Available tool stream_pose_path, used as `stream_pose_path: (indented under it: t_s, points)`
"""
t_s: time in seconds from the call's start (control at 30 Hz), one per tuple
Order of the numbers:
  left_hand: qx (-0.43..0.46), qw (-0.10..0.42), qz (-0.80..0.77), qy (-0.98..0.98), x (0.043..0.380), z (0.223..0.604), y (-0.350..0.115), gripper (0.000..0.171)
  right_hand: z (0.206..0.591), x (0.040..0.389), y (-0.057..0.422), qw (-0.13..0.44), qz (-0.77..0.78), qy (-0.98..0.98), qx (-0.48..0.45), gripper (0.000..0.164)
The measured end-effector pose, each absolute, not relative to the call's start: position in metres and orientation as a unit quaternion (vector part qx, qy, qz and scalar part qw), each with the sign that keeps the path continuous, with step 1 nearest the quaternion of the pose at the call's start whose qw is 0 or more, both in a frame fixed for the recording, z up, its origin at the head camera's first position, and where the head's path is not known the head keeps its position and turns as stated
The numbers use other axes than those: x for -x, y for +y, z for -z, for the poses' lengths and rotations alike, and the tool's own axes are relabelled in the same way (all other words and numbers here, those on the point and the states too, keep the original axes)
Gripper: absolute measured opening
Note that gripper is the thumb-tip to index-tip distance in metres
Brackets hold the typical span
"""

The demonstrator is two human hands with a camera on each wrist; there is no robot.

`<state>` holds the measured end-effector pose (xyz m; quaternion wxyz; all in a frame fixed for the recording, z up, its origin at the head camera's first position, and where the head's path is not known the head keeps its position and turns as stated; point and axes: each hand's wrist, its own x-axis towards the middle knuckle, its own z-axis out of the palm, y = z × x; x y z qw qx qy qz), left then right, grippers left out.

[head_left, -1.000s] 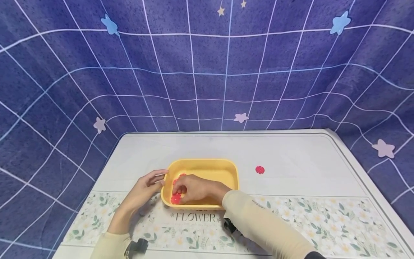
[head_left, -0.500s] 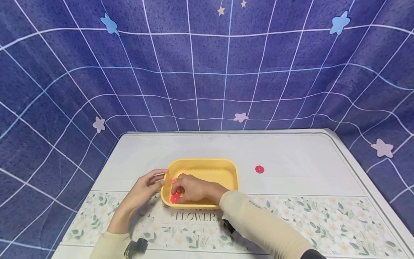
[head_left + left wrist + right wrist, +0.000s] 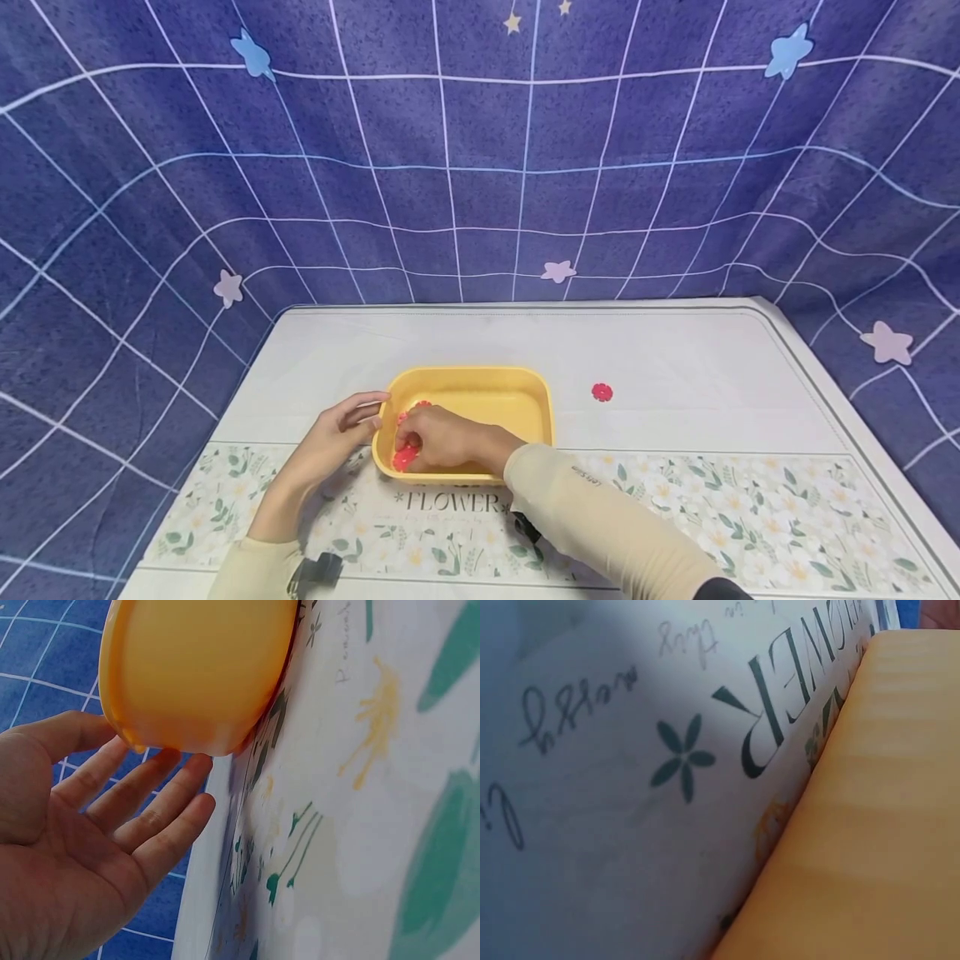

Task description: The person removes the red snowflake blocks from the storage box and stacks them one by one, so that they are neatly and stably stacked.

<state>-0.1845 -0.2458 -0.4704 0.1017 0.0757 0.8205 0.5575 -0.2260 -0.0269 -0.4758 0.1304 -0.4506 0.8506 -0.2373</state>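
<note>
A yellow plastic tray (image 3: 480, 379) stands on the table. My left hand (image 3: 335, 440) is at its left end; in the left wrist view the fairly straight fingers (image 3: 161, 806) touch the outer wall (image 3: 199, 667) and the thumb is at the rim. My right hand (image 3: 442, 437) reaches inside, fingers curled down, and pinches at a red notched plastic disc (image 3: 403, 459) in the near left corner. Another red disc (image 3: 423, 405) shows behind the fingers, partly hidden. The right wrist view shows the tray's side wall (image 3: 885, 795), with the right fingers out of sight.
A single red notched disc (image 3: 602, 392) lies on the white table mat (image 3: 675, 358) right of the tray. A floral printed band with lettering (image 3: 453, 502) crosses the front of the mat. A blue gridded curtain (image 3: 480, 192) hangs behind the table.
My right hand has shifted slightly left inside the tray, and the disc at its fingertips moved a little with it. My left hand keeps its place.
</note>
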Motion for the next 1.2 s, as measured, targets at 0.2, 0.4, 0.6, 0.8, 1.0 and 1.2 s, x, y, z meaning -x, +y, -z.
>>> stream_pose_path:
  t_s: [0.2,0.4,0.6,0.8,1.0,1.2]
  points:
    - [-0.069,0.098,-0.546,0.83,0.184,0.47,-0.245,0.044,0.478,0.227,-0.028,0.117,0.235,0.846,0.464,0.024]
    - [-0.063,0.099,-0.54,0.833,0.184,0.467,-0.245,0.043,0.478,0.227,-0.027,0.116,0.248,0.844,0.461,0.022]
    - [-0.065,0.1,-0.551,0.826,0.184,0.468,-0.246,0.043,0.476,0.228,-0.025,0.127,0.282,0.845,0.436,0.021]
    - [-0.062,0.101,-0.55,0.827,0.182,0.469,-0.246,0.044,0.467,0.229,-0.018,0.122,0.323,0.845,0.408,0.019]
    - [-0.059,0.108,-0.55,0.826,0.182,0.469,-0.245,0.044,0.46,0.236,-0.004,0.12,0.353,0.841,0.392,0.023]
    - [-0.053,0.11,-0.548,0.828,0.182,0.469,-0.245,0.045,0.443,0.243,0.021,0.113,0.368,0.841,0.379,0.03]
